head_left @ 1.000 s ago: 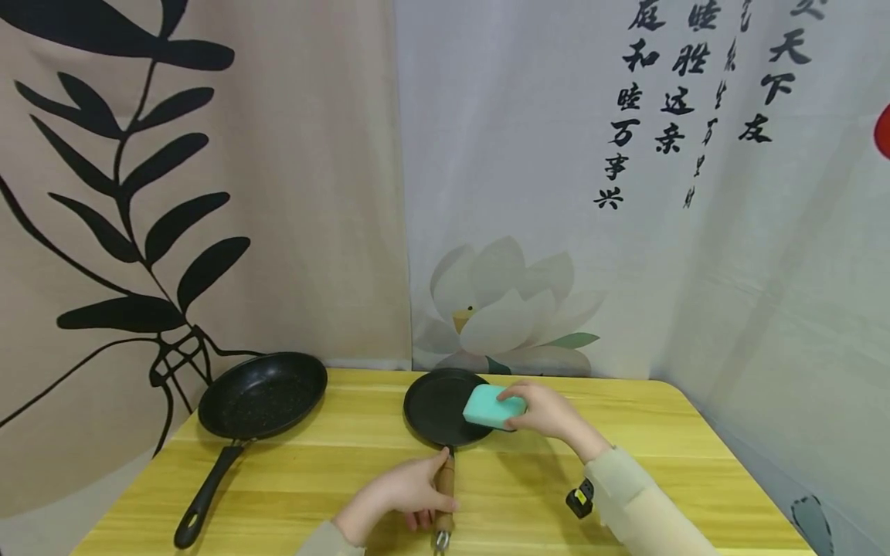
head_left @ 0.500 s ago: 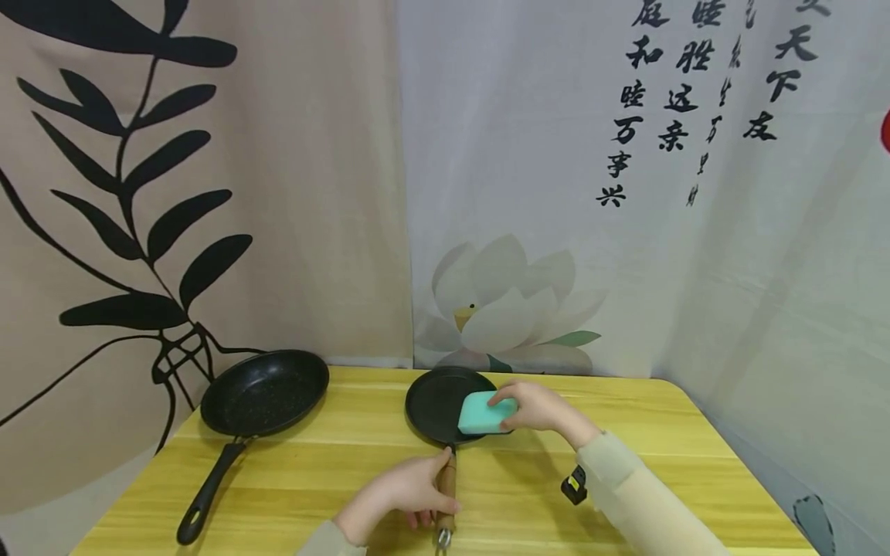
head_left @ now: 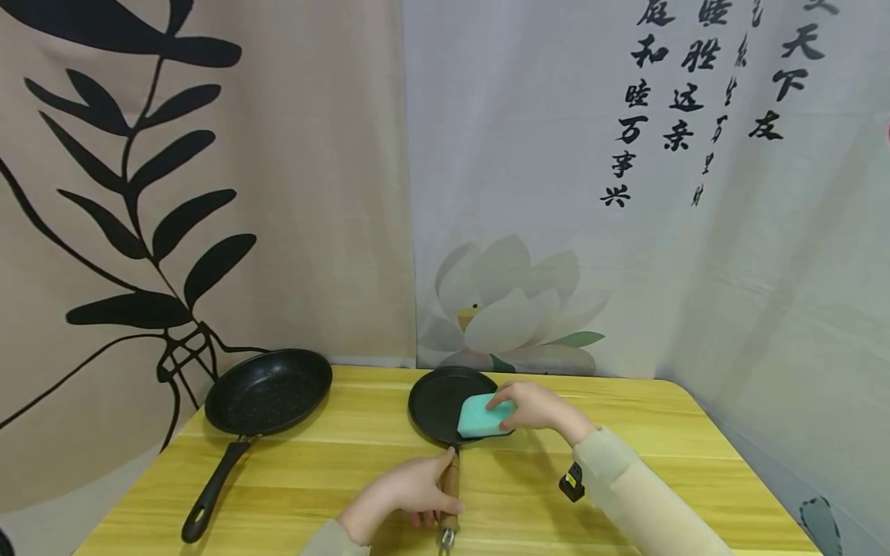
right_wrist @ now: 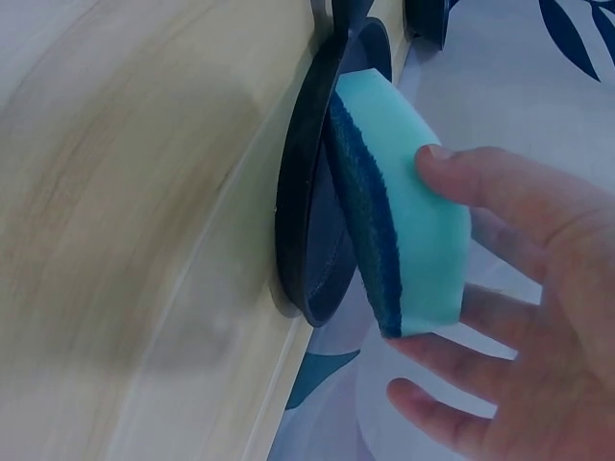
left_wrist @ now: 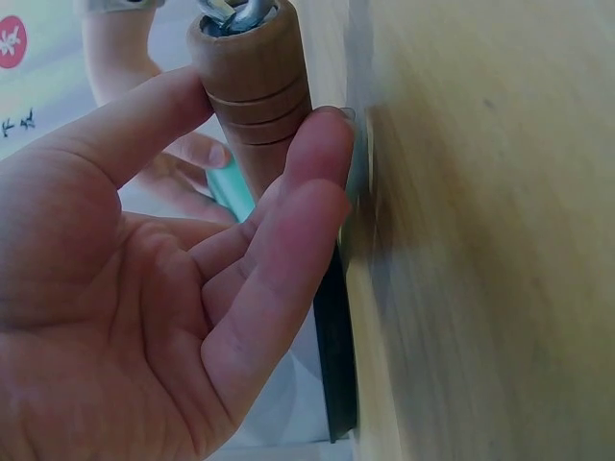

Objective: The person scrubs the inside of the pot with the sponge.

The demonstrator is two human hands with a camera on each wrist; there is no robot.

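A small black frying pan (head_left: 438,405) with a brown wooden handle (left_wrist: 258,91) lies near the table's back edge. My left hand (head_left: 420,486) grips that handle, thumb on one side and fingers curled on the other. In my right hand (head_left: 531,405) is a turquoise sponge (right_wrist: 408,192), pinched between thumb and fingers. Its dark scouring side faces the pan, and one end dips inside the rim in the right wrist view. From the head view the sponge overlaps the right part of the pan.
A larger black frying pan (head_left: 271,394) stands at the left of the yellow wooden table (head_left: 348,432), handle towards the front. Near the right sleeve shows a small black object (head_left: 572,483) with a yellow mark. A printed cloth (head_left: 334,193) hangs behind the table.
My right hand has moved the sponge slightly left and down over the small frying pan, most of it in the first half second. The left hand keeps its hold on the handle.
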